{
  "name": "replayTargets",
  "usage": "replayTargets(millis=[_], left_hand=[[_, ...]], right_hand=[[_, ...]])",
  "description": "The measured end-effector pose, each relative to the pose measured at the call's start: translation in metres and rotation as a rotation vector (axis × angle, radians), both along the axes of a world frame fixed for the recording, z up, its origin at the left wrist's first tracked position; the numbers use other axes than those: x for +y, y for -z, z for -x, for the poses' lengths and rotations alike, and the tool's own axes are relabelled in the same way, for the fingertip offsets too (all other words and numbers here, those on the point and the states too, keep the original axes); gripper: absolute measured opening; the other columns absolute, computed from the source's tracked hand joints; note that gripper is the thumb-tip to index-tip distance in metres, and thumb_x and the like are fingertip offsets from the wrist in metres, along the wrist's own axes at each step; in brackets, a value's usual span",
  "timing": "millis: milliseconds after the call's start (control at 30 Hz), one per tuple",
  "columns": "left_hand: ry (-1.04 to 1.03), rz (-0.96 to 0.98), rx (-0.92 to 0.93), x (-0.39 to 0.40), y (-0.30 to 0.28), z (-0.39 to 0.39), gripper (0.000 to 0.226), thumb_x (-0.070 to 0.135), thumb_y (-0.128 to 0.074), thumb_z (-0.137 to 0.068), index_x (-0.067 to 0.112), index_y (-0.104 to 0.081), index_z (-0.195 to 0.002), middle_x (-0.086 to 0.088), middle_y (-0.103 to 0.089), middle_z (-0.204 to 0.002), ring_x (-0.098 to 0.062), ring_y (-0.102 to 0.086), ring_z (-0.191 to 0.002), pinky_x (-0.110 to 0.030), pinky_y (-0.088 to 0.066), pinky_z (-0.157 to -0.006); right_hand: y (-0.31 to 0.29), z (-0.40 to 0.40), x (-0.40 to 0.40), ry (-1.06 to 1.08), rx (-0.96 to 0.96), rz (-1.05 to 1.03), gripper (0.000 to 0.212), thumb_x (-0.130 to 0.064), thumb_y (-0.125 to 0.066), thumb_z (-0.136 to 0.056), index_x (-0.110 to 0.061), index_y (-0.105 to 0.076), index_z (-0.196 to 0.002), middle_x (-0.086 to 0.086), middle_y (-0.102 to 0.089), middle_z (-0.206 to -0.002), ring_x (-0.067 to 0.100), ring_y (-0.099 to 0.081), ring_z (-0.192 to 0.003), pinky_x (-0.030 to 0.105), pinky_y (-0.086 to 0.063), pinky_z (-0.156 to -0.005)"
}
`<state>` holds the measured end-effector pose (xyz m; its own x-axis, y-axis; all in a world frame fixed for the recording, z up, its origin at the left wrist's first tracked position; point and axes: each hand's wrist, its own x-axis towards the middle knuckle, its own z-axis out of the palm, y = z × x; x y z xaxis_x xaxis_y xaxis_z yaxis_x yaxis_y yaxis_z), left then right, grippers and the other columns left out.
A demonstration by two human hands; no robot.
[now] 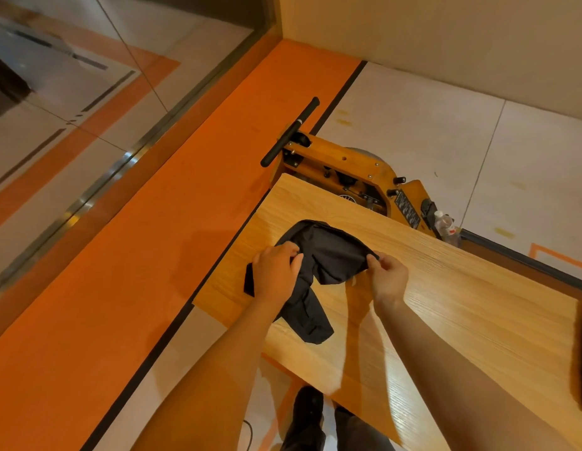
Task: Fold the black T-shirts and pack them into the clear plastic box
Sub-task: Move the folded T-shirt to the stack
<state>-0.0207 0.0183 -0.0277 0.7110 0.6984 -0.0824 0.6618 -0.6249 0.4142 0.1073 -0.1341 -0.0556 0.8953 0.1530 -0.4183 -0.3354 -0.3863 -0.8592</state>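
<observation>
A crumpled black T-shirt [328, 255] lies bunched near the left end of a light wooden table [462, 304]. My left hand [276, 271] grips the shirt's left side, with part of the fabric trailing below it toward the table's near edge. My right hand [387, 275] pinches the shirt's right edge between thumb and fingers. The clear plastic box is not in view.
An orange machine with a black handle [291, 131] stands just beyond the table's far end. A plastic water bottle [446, 226] sits by the table's far edge. An orange floor strip [153, 239] runs along the left. My shoes [307, 415] show below the table.
</observation>
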Motion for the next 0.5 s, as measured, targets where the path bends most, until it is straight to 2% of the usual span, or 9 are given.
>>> replayTargets(millis=[67,100,167,233,333,400,500], left_hand=[[0.065,0.039,-0.030,-0.002,-0.005,-0.014,0.029,0.033,-0.052,-0.098,0.022,-0.059,-0.124,0.001,-0.063,-0.120,-0.022,-0.053,-0.115,-0.036,-0.034,-0.099],[0.100,0.055,-0.049,-0.003,-0.007,-0.021,0.033,0.032,-0.055,-0.097,0.022,-0.057,-0.128,0.000,-0.060,-0.127,-0.023,-0.050,-0.121,-0.036,-0.032,-0.101],[0.154,0.083,-0.094,-0.006,-0.012,-0.035,0.040,0.028,-0.060,-0.094,0.022,-0.054,-0.133,-0.001,-0.054,-0.134,-0.024,-0.046,-0.126,-0.036,-0.029,-0.104],[0.179,0.122,-0.064,-0.010,-0.020,-0.050,0.044,0.028,-0.058,-0.095,0.027,-0.049,-0.138,0.002,-0.048,-0.140,-0.023,-0.040,-0.130,-0.036,-0.026,-0.107],[0.233,0.169,0.040,-0.014,-0.033,-0.072,0.047,0.027,-0.053,-0.097,0.036,-0.041,-0.142,0.007,-0.038,-0.148,-0.019,-0.031,-0.136,-0.037,-0.021,-0.111],[0.301,0.200,0.084,-0.018,-0.038,-0.084,0.049,0.024,-0.052,-0.098,0.041,-0.039,-0.142,0.007,-0.031,-0.152,-0.020,-0.025,-0.139,-0.039,-0.018,-0.112],[0.405,0.237,0.127,-0.021,-0.042,-0.097,0.041,0.025,-0.053,-0.097,0.042,-0.049,-0.134,0.006,-0.024,-0.156,-0.022,-0.018,-0.142,-0.043,-0.016,-0.114]], right_hand=[[-0.005,-0.002,0.000,-0.005,0.029,-0.055,0.014,-0.015,-0.060,-0.096,-0.009,-0.072,-0.099,0.007,-0.070,-0.092,0.023,-0.064,-0.091,0.039,-0.055,-0.086],[-0.008,-0.003,0.000,-0.016,0.041,-0.082,0.015,-0.014,-0.060,-0.096,-0.008,-0.072,-0.103,0.009,-0.070,-0.095,0.025,-0.065,-0.095,0.042,-0.055,-0.090],[-0.015,-0.003,0.000,-0.054,0.044,-0.152,0.013,-0.013,-0.060,-0.095,-0.013,-0.073,-0.092,0.012,-0.071,-0.091,0.031,-0.066,-0.094,0.048,-0.055,-0.090],[-0.025,-0.002,-0.001,-0.109,0.031,-0.229,0.017,-0.010,-0.060,-0.095,-0.016,-0.074,-0.086,0.012,-0.072,-0.089,0.034,-0.066,-0.094,0.050,-0.055,-0.088],[-0.039,-0.005,-0.007,-0.204,-0.019,-0.263,0.019,-0.005,-0.061,-0.093,-0.016,-0.076,-0.091,0.006,-0.074,-0.089,0.025,-0.068,-0.092,0.042,-0.055,-0.086],[-0.047,-0.008,-0.012,-0.258,-0.042,-0.277,0.025,-0.002,-0.061,-0.092,-0.021,-0.075,-0.086,0.001,-0.074,-0.084,0.014,-0.067,-0.083,0.036,-0.054,-0.081],[-0.057,-0.016,-0.022,-0.277,-0.052,-0.285,0.027,0.000,-0.062,-0.091,-0.022,-0.075,-0.083,0.000,-0.073,-0.082,0.017,-0.066,-0.083,0.030,-0.052,-0.077]])
